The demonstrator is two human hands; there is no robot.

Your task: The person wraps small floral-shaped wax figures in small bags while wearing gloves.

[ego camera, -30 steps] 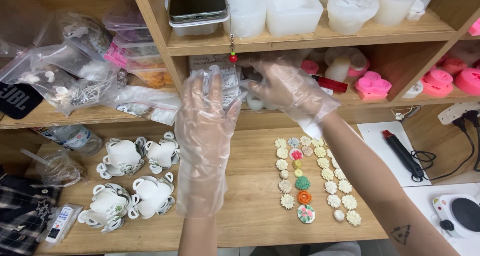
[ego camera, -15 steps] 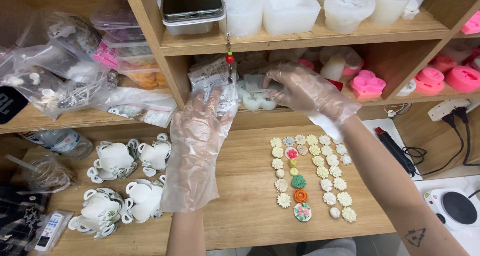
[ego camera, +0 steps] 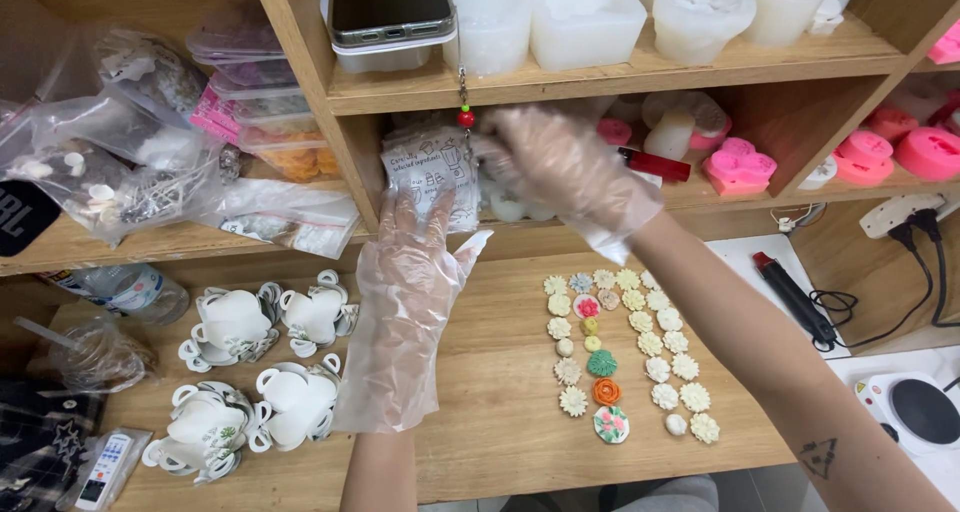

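Crinkly plastic packet [ego camera: 432,172] is sitting at the shelf's [ego camera: 600,77] front edge; I'm watching left hand [ego camera: 405,302] pressing it flat-fingered, right hand [ego camera: 565,167] pinching its top. Probably light, floppy, slippery under gloves.

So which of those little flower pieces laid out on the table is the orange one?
The orange rose-shaped piece, low in the left column, between the green piece above and the round multicoloured disc below. Most others are cream.

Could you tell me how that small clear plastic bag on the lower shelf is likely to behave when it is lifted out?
The clear plastic bag looks thin and crinkled, so it will probably flop and sag. It seems light. Both hands, left hand and right hand, wear loose plastic gloves, so it may slip.
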